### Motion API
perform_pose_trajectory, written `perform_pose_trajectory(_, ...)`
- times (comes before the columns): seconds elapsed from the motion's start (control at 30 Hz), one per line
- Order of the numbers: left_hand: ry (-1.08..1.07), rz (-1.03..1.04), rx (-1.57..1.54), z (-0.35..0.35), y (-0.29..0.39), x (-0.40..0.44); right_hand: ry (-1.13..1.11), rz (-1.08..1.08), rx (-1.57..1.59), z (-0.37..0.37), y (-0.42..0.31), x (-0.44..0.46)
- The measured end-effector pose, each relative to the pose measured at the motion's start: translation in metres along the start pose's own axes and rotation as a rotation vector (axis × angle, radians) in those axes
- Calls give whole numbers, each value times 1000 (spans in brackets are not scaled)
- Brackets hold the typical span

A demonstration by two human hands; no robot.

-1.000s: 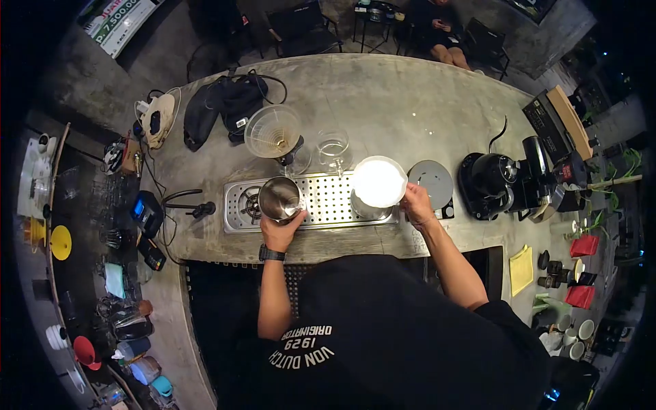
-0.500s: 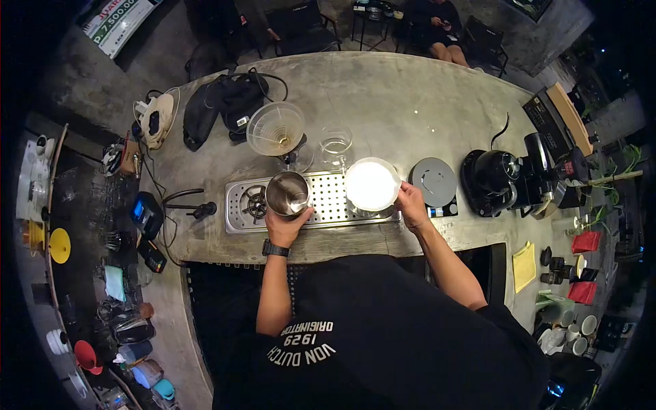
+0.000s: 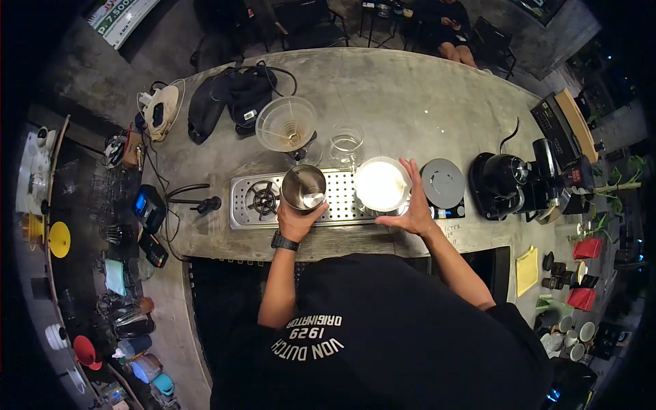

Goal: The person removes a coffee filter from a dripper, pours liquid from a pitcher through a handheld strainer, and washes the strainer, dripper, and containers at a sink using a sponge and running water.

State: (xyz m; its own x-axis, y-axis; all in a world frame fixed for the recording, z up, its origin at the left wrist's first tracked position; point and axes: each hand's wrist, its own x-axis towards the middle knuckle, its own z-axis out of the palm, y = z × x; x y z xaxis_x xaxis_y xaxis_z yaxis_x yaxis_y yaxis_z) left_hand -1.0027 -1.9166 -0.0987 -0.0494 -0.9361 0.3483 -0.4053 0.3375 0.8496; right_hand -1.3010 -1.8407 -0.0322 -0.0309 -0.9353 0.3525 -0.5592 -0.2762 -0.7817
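My left hand [image 3: 298, 222] is wrapped round a metal cup [image 3: 295, 186], held above the drip tray [image 3: 339, 217]. To the right, a bright white round vessel [image 3: 380, 185], perhaps a paper-lined dripper, sits over the tray; glare hides its inside. My right hand [image 3: 415, 210] is open at its right side, fingers stretched and thumb apart. Whether it touches the rim I cannot tell. Behind the tray stand a clear ribbed cone dripper [image 3: 285, 121] on a stand and a glass server [image 3: 347, 141].
A grey round lid or plate [image 3: 443, 183] rests on a scale [image 3: 449, 212] to the right. Farther right is a black kettle [image 3: 499, 167]. A tap [image 3: 208, 204] stands left of the tray. Black bags [image 3: 225, 102] lie at the back left. A person [image 3: 447, 27] sits beyond the counter.
My right hand has let go of the white vessel's rim and spread its fingers beside it. My left hand has shifted slightly right with the metal cup. The whole view has shifted a little.
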Motion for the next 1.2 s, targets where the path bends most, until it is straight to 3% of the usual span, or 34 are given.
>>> perform_pose_trajectory(0.13, -11, -1, 68, 2, 1, 1, 116, -63, 29, 15, 7, 5)
perform_pose_trajectory(0.47, -6, -5, 47, 4, 4, -1, 78, 17, -81, 19, 0, 6)
perform_pose_trajectory(1.2, -99, -105, -35, 2, 2, 0, 133, -94, -171, 19, -3, 6)
